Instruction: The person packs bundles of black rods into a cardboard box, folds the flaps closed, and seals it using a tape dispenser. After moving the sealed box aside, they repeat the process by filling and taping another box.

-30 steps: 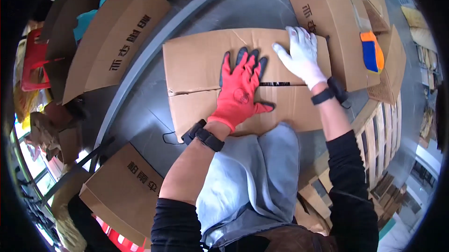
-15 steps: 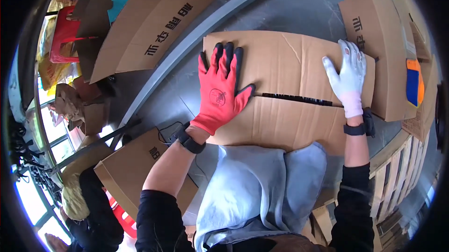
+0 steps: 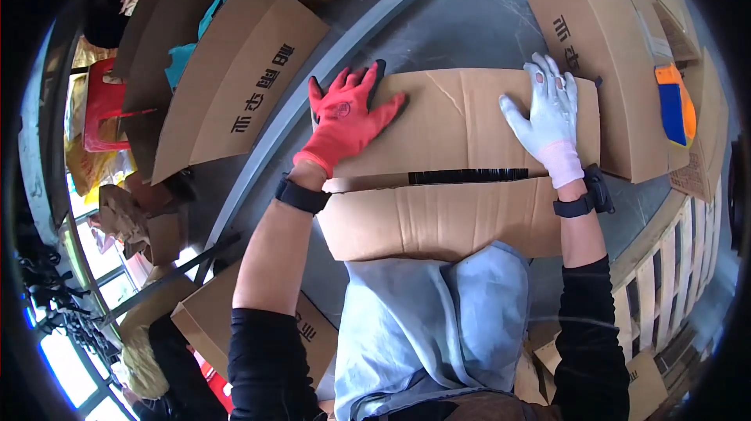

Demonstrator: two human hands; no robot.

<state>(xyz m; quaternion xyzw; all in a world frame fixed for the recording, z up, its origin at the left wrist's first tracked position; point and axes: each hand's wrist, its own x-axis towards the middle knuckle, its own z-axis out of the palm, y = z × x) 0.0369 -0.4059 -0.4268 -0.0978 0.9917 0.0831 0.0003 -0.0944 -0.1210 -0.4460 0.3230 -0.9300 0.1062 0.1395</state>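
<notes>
A brown cardboard box [image 3: 438, 218] lies in front of me, its two top flaps meeting at a dark gap. My left hand [image 3: 346, 114], in a red glove, presses flat on the far flap at the box's left end, fingers reaching the far left corner. My right hand [image 3: 549, 118], in a white glove, lies flat on the same flap near its right end. Both hands hold nothing. A black band sits on each wrist. My grey apron [image 3: 426, 327] touches the near side of the box.
More cardboard boxes stand around: a large one at the left [image 3: 235, 85], one at the upper right [image 3: 594, 30] and one at the lower left [image 3: 211, 319]. An orange and blue tool [image 3: 674, 104] lies on the right box. A wooden pallet [image 3: 673, 272] is at the right.
My left hand has slid left along the far flap to the box's left end. My right hand has shifted a little left along the flap's right end. The flaps have closed further.
</notes>
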